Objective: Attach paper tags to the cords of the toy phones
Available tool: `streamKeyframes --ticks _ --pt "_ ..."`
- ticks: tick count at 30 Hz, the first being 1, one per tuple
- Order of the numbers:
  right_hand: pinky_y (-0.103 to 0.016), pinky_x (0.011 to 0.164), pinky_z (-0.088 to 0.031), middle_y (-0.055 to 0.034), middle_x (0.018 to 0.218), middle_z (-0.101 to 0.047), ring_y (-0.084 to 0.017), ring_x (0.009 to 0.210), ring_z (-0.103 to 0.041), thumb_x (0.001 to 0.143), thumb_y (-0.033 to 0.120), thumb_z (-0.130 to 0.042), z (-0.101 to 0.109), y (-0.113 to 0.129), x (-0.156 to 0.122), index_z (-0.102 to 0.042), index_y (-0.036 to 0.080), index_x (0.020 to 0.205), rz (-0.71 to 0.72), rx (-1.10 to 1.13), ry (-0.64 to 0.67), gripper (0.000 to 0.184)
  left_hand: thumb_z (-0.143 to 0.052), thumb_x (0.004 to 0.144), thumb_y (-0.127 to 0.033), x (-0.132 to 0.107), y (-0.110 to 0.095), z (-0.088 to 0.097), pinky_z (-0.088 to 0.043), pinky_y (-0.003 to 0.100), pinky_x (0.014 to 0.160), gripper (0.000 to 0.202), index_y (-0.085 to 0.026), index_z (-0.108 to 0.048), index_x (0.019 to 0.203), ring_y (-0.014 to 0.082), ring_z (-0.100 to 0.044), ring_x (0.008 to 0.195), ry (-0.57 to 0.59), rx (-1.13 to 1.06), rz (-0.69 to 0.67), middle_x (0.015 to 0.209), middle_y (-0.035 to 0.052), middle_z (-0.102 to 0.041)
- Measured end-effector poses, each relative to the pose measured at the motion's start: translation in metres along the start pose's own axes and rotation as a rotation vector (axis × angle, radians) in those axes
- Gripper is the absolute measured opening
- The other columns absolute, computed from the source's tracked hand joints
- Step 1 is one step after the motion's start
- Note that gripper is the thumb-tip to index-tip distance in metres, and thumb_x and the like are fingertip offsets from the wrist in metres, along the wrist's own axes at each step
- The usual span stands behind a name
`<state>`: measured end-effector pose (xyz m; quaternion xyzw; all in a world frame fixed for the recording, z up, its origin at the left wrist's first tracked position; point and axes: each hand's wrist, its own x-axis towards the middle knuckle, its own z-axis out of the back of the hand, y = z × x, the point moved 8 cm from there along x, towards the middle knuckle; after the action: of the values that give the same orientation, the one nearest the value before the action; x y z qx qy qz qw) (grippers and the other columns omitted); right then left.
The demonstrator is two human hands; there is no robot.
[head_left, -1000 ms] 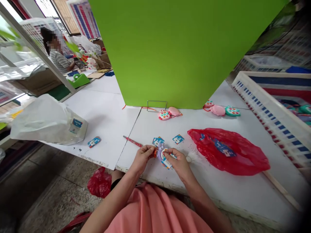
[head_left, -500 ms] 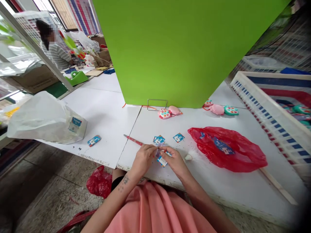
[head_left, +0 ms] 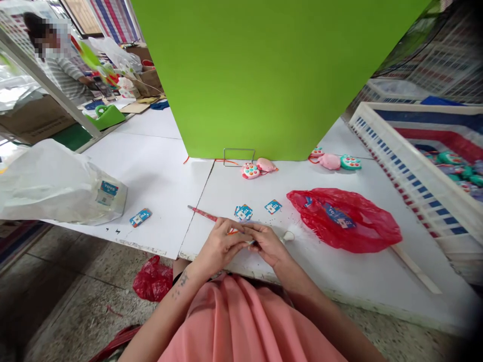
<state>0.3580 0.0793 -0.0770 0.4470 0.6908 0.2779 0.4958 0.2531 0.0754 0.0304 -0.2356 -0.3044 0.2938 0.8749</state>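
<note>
My left hand [head_left: 222,240] and my right hand [head_left: 270,245] meet over the near part of the white table. Both have bent fingers closed on a small card [head_left: 250,242], of which only a pale blue edge shows. A bit of orange cord [head_left: 233,232] sticks out by my left fingers. Just beyond the hands lie a few overlapping blue "TOYS" cards [head_left: 243,212] and a single card [head_left: 272,206]. A red stick-like tool [head_left: 204,213] points away from my left hand. Beside my right hand is a small white piece with a loop [head_left: 288,237].
A tall green panel [head_left: 245,75] stands at the back, with pink toys [head_left: 250,171] at its foot. On the right are an open red plastic bag [head_left: 362,221] with cards inside and a white crate [head_left: 400,181]. A white bag [head_left: 64,186] lies left. A co-worker [head_left: 66,70] is farther back.
My hands have drawn closer together and turned inward. The card that showed below them is now mostly hidden between the fingers. The view has shifted slightly.
</note>
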Motion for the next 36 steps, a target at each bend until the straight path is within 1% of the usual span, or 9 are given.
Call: streamKeyframes --ticks 4,9,18,21,24,27,29,32,36 --pt "-0.02 0.047 -0.034 -0.0044 0.086 -0.069 -0.015 0.067 -0.056 0.062 0.042 -0.075 0.0 -0.001 0.003 -0.072 0.02 0.087 0.018 0.031 0.003 0.033 -0.049 0.09 -0.024 -0.013 -0.004 -0.005 -0.042 0.03 0.074 0.021 -0.025 -0.067 0.101 0.0163 -0.048 0.082 -0.001 0.079 -0.069 0.086 0.0052 -0.058" --pt "-0.024 0.058 -0.044 -0.0051 0.089 -0.07 -0.018 0.079 -0.06 0.06 0.042 -0.076 -0.005 0.0 0.006 -0.073 0.02 0.084 0.052 0.062 0.031 0.033 -0.041 0.091 -0.014 -0.024 -0.008 -0.025 -0.039 0.034 0.079 0.033 -0.026 -0.057 0.118 0.0177 -0.047 0.087 0.053 0.268 -0.183 0.09 0.0057 -0.059" --pt "-0.027 0.071 -0.046 -0.0028 0.085 -0.07 -0.019 0.087 -0.06 0.063 0.034 -0.075 -0.009 0.001 0.008 -0.073 0.021 0.084 0.135 0.084 0.061 0.024 -0.041 0.092 -0.018 -0.022 -0.019 -0.024 -0.038 0.037 0.078 0.027 -0.022 -0.062 0.109 0.0189 -0.048 0.084 -0.005 0.306 -0.209 0.084 0.0061 -0.061" --pt "-0.027 0.067 -0.046 -0.0036 0.088 -0.07 -0.019 0.084 -0.061 0.065 0.037 -0.074 -0.007 -0.001 0.004 -0.073 0.022 0.088 0.095 0.109 0.048 0.028 -0.049 0.09 -0.023 -0.024 0.003 -0.015 -0.04 0.034 0.075 0.021 -0.026 -0.068 0.099 0.0179 -0.05 0.082 -0.129 0.04 -0.026 0.083 0.0052 -0.062" --pt "-0.024 0.061 -0.044 -0.0052 0.094 -0.069 -0.016 0.076 -0.061 0.068 0.039 -0.072 -0.006 -0.002 -0.002 -0.072 0.021 0.094 0.036 0.09 0.084 0.031 -0.059 0.084 -0.03 -0.034 0.046 -0.01 -0.044 0.031 0.075 0.015 -0.024 -0.071 0.09 0.0169 -0.055 0.083 -0.287 -0.45 0.327 0.087 0.0051 -0.063" --pt "-0.023 0.063 -0.044 -0.0057 0.099 -0.068 -0.014 0.079 -0.06 0.068 0.032 -0.072 -0.013 -0.001 -0.009 -0.07 0.022 0.102 0.012 0.041 0.203 0.035 -0.067 0.076 -0.035 -0.047 0.08 -0.023 -0.047 0.03 0.073 0.019 -0.019 -0.071 0.085 0.0154 -0.058 0.077 -0.417 -0.937 0.636 0.087 0.0052 -0.066" --pt "-0.025 0.069 -0.045 -0.0049 0.101 -0.068 -0.015 0.082 -0.061 0.066 0.028 -0.072 -0.017 -0.001 -0.012 -0.069 0.022 0.103 0.014 0.025 0.255 0.037 -0.073 0.069 -0.038 -0.051 0.091 -0.034 -0.047 0.027 0.068 0.025 -0.017 -0.071 0.083 0.0134 -0.058 0.07 -0.458 -1.151 0.761 0.079 0.0043 -0.066" --pt "-0.031 0.076 -0.047 -0.0043 0.097 -0.069 -0.017 0.083 -0.062 0.068 0.03 -0.069 -0.017 -0.003 -0.013 -0.069 0.022 0.104 0.027 -0.013 0.247 0.037 -0.078 0.061 -0.038 -0.053 0.099 -0.043 -0.047 0.025 0.063 0.032 -0.015 -0.072 0.083 0.011 -0.056 0.062 -0.504 -1.268 0.852 0.067 0.0019 -0.064" --pt "-0.032 0.075 -0.048 -0.004 0.096 -0.068 -0.018 0.085 -0.061 0.076 0.035 -0.062 -0.011 -0.004 -0.009 -0.068 0.024 0.106 0.11 -0.204 0.194 0.033 -0.077 0.063 -0.036 -0.051 0.099 -0.04 -0.046 0.025 0.066 0.033 -0.015 -0.072 0.088 0.0104 -0.056 0.061 -0.462 -1.118 0.838 0.067 0.0013 -0.066"
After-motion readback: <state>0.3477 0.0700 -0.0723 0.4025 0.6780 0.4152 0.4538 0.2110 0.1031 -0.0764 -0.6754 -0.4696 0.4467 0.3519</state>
